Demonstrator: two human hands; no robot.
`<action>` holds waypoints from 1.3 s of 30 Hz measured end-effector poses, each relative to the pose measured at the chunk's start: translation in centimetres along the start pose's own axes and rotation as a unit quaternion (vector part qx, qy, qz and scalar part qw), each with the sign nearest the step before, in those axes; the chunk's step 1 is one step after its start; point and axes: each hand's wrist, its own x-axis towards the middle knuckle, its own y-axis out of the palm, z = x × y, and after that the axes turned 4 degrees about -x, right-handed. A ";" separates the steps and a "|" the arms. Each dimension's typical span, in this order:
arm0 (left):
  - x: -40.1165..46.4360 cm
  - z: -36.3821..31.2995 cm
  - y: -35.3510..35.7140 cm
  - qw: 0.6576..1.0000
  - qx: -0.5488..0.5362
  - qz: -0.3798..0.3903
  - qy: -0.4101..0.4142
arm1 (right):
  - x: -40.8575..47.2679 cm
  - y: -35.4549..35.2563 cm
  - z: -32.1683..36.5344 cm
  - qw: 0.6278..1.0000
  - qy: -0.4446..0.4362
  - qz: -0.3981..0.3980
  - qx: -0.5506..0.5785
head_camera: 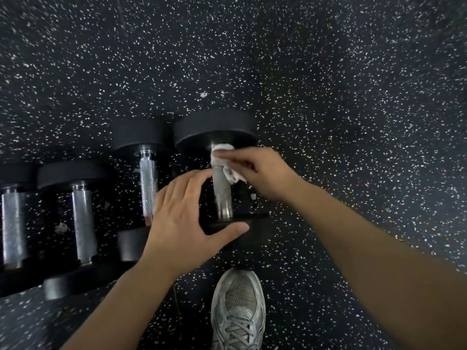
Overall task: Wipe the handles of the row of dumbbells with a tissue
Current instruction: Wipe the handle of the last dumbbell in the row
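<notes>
On the rightmost dumbbell's handle [222,193], right hand [262,173] apparently presses tissue [222,157].

Four dumbbells lie side by side in a row on the floor [328,84], handles pointing away from the person: the rightmost dumbbell [222,193], the second dumbbell [147,188] just to its left, the third dumbbell [83,218] further left, and the fourth dumbbell [12,223] at the left edge. The right hand [262,173] presses a tissue [225,160] on the far end of the rightmost handle, while the left hand [182,218] rests on that dumbbell's near head. A shoe [238,311] stands on the floor just nearer than that head.
</notes>
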 end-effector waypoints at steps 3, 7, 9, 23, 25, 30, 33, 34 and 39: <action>-0.1 0.2 -0.1 1.000 -0.002 -0.003 -0.006 | -0.9 0.1 0.3 0.994 -0.024 0.102 0.001; -0.4 0.6 -0.3 1.000 -0.009 -0.012 -0.011 | -1.6 -0.8 1.0 0.974 -0.037 0.221 -0.035; -0.4 0.6 -0.3 1.000 -0.009 -0.013 -0.006 | -1.0 -0.8 1.4 0.987 -0.032 0.154 -0.045; -2.0 3.8 -2.2 0.999 -0.018 0.000 -0.049 | -1.6 -0.6 1.5 0.980 -0.022 0.190 -0.046; -2.0 3.7 -2.2 0.999 -0.018 -0.003 -0.049 | -0.4 -0.2 1.7 0.998 -0.009 0.048 -0.029; -2.2 3.5 -2.8 1.000 -0.003 -0.001 -0.031 | -0.1 0.2 1.8 0.995 -0.004 0.044 -0.091; -2.1 3.4 -4.1 1.000 0.022 0.001 -0.015 | -1.3 -0.3 2.4 0.982 0.030 0.173 -0.069; -2.2 3.2 -4.8 0.999 0.032 0.002 -0.007 | -1.8 -0.4 2.9 0.976 0.032 0.203 -0.068; -4.1 1.4 -11.6 0.994 0.083 -0.049 0.051 | -3.2 -2.5 8.5 0.992 0.035 0.117 0.003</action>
